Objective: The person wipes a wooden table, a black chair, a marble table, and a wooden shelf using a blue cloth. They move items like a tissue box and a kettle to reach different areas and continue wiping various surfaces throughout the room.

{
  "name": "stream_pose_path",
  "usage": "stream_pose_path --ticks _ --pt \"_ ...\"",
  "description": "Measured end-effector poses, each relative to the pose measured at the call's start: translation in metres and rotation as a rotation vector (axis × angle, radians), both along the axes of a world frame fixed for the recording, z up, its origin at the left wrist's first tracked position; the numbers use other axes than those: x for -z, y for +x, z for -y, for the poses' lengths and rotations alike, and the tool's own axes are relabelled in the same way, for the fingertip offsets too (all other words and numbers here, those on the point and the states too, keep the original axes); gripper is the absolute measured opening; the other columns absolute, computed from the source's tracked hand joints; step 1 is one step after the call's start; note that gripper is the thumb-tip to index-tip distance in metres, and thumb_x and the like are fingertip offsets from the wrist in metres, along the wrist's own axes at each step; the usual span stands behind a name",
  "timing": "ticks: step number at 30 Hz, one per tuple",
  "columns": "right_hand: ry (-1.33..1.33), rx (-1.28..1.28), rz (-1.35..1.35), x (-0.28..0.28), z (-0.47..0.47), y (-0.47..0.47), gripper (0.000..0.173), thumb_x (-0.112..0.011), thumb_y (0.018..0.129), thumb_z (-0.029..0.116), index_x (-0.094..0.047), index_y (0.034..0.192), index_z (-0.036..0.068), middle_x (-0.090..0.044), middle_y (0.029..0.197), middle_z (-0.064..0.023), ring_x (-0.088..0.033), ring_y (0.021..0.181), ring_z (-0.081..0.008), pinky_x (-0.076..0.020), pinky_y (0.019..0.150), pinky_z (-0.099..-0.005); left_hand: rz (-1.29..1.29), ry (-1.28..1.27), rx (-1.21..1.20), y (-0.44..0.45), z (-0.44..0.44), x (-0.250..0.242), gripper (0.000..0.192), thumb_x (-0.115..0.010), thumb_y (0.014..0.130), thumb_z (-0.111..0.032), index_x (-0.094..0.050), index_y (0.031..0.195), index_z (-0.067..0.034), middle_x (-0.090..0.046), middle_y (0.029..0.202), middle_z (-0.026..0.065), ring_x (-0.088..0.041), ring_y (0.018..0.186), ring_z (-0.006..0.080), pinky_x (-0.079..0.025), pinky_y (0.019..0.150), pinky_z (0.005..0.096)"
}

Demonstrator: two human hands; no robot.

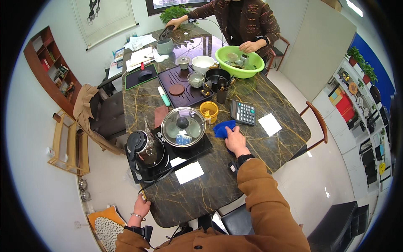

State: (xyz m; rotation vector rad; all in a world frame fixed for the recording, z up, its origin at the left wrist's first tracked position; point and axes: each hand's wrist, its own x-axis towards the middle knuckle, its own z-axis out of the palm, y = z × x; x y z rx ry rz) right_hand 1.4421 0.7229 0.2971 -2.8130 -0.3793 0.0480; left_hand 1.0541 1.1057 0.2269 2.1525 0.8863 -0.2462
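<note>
My right hand (236, 141) presses a crumpled blue cloth (223, 128) onto the dark marble-patterned table (217, 182), just left of a calculator (243, 112). My left hand (141, 206) is at the table's near left edge, touching it; whether its fingers grip anything is hidden. Between my arms lies a white paper sheet (189, 173). Beyond it a double electric hob (201, 145) carries a kettle (144, 148) and a glass-lidded pot (183, 127) with cups inside. A yellow tub (209, 112) stands beside the pot, close to the cloth.
Another person (248, 22) stands at the far side, one hand at a green basin (240, 61) of cups, the other holding something dark over a grey-green pot (165, 46). A tea tray (185, 85) with bowls occupies the middle. A second white sheet (269, 124) lies right. Chairs (315, 126) flank the table.
</note>
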Motion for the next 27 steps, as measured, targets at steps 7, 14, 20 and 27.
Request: stream_pose_path --ticks 7,14,20,27 --pt "0.104 -0.466 -0.042 -0.022 0.030 -0.101 0.052 -0.069 0.079 0.017 -0.058 0.130 0.024 -0.051 0.116 -0.0110 -0.064 0.095 -0.0335 -0.0550 0.079 -0.0442 -0.090 0.046 -0.027 0.007 0.014 -0.022 0.069 -0.061 0.080 -0.024 -0.039 0.136 0.009 -0.069 0.089 0.0260 -0.066 0.090 0.0423 -0.052 0.081 0.0451" --pt "0.178 -0.742 -0.288 -0.036 0.049 -0.257 0.069 -0.079 0.070 0.016 -0.056 0.134 0.025 -0.049 0.110 -0.0072 -0.063 0.093 -0.0282 -0.0552 0.069 -0.0397 -0.103 -0.050 -0.051 0.013 0.019 -0.037 0.072 -0.060 0.080 -0.029 -0.038 0.139 0.005 -0.066 0.104 0.0320 -0.063 0.101 0.0462 -0.050 0.090 0.0473" --pt "0.105 -0.715 -0.253 -0.035 0.010 -0.269 0.060 -0.075 0.075 0.015 -0.055 0.131 0.019 -0.048 0.110 -0.0120 -0.064 0.084 -0.0326 -0.0548 0.065 -0.0420 -0.088 -0.086 0.017 0.014 0.021 -0.046 0.070 -0.058 0.082 -0.026 -0.034 0.140 0.005 -0.067 0.099 0.0297 -0.064 0.098 0.0447 -0.050 0.087 0.0478" --pt "0.074 -0.666 -0.175 -0.037 -0.096 -0.288 0.060 -0.073 0.079 0.018 -0.051 0.134 0.009 -0.048 0.112 -0.0174 -0.064 0.088 -0.0368 -0.0552 0.071 -0.0433 0.188 -0.541 -0.182 -0.016 0.006 -0.036 0.068 -0.053 0.087 -0.012 -0.026 0.147 0.005 -0.068 0.113 0.0187 -0.066 0.089 0.0263 -0.051 0.082 0.0355"
